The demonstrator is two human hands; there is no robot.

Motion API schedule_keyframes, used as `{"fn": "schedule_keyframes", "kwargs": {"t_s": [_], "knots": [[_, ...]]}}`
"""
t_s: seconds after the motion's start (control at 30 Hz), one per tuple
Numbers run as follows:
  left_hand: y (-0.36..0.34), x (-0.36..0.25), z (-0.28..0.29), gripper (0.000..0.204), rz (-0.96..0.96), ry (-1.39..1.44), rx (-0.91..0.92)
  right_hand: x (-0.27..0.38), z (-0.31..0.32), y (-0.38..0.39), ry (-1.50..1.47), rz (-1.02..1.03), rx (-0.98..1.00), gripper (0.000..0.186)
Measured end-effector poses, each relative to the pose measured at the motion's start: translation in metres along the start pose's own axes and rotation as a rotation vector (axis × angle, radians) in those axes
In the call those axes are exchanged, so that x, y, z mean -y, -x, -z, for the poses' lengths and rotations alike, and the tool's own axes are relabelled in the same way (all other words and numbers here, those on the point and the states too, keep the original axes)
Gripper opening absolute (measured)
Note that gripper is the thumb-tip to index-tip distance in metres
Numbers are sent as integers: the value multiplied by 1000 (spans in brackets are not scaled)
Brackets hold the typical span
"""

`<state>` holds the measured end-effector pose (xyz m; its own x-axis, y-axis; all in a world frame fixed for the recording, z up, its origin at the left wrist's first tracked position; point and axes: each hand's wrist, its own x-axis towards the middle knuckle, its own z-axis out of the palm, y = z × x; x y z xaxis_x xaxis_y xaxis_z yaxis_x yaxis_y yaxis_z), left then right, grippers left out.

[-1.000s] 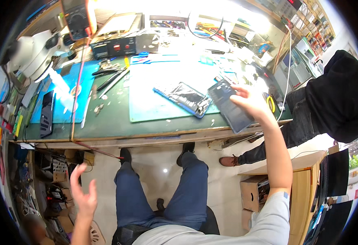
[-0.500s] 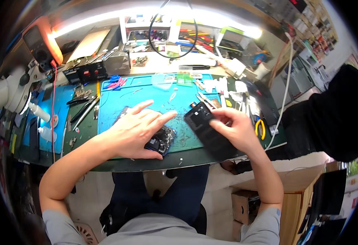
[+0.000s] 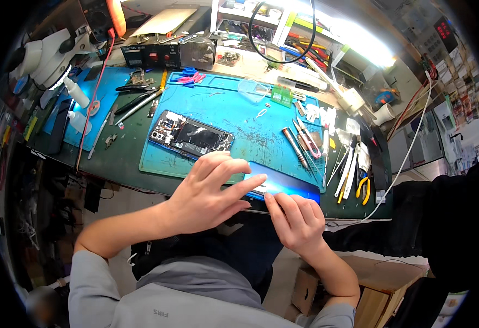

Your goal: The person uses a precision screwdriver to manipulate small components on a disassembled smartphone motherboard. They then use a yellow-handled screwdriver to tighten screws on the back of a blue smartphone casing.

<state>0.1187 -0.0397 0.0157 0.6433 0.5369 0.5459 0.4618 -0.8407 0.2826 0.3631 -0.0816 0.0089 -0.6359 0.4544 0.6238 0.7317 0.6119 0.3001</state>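
A glossy blue phone back cover (image 3: 299,186) lies at the near edge of the blue work mat (image 3: 234,123), bright with reflected light. My right hand (image 3: 298,223) has bent fingers at its near edge, with the fingertips against a small pale patch there. Over the cover's left end is my left hand (image 3: 209,188), fingers spread and apart, with the index finger pointing toward the right fingertips. Left of the cover, beyond my left hand, an opened phone (image 3: 193,135) rests on the mat, its black battery and inner boards exposed.
Tweezers (image 3: 308,136) and a pen-like tool (image 3: 294,146) lie on the mat's right side. Yellow-handled pliers (image 3: 363,188) are farther right. White dropper bottles (image 3: 77,93) stand at left. A thin black loop (image 3: 280,33) hangs above the back. Another person's dark sleeve (image 3: 409,218) is at right.
The cover has gone from raised, dark side showing, to lying blue side up at the mat's near edge. My left hand has moved right off the opened phone. The view has shifted.
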Motion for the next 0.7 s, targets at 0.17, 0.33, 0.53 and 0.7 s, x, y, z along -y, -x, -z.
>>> {"fn": "schedule_keyframes", "kwargs": {"t_s": [0.17,0.33,0.53,0.7], "knots": [[13,5,-12,51,29,-34,-77,-2,-4,6,-36,-12,-29,23],[18,11,-17,47,-19,-25,-143,1,-8,8,-45,-14,-4,23],[12,4,-3,57,116,149,-263,-11,15,-12,-104,-154,-92,24],[-7,1,-6,88,312,1075,-283,-20,43,-55,-822,-718,37,35]]}}
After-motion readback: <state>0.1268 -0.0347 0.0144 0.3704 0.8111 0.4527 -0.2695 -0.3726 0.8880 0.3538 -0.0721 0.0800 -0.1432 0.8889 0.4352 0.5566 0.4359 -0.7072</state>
